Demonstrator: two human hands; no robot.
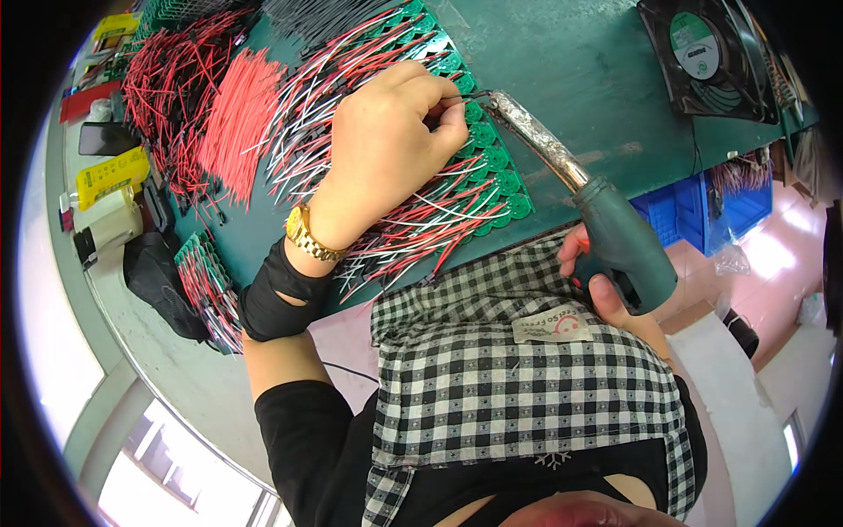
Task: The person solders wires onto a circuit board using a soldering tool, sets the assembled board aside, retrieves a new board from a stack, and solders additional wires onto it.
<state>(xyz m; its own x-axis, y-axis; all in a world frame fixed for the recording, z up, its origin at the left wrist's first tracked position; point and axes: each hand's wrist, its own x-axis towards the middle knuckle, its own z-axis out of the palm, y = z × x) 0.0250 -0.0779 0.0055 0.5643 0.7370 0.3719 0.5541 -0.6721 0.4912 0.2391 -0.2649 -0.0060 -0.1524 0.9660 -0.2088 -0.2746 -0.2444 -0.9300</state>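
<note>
In the head view, we see the left grip [386,140] closed in a pinch, apparently on a thin dark lead [472,95] just beyond its fingers, at the edge of the green round boards [496,158]. The right grip [608,300] is wrapped around the handle of a pistol-shaped tool [625,241], whose metal barrel [544,145] slants up toward the left grip. We judge that this slant brings the narrow tip beside the lead while keeping the right grip well back from the metal. Red, white and black wires [421,220] fan out beneath and left of the left grip, probably laid so the boards face the tool.

Farther left of that grip we find a bundle of red strands [239,127], perhaps set within reach, and a yellow packet [114,180]. The green counter [597,88] is scuffed right of the left grip. Above and right of the right grip stands a black fan [716,61]; nearer it, beyond the counter's edge, are blue bins [694,211] over a pinkish floor [720,268].
</note>
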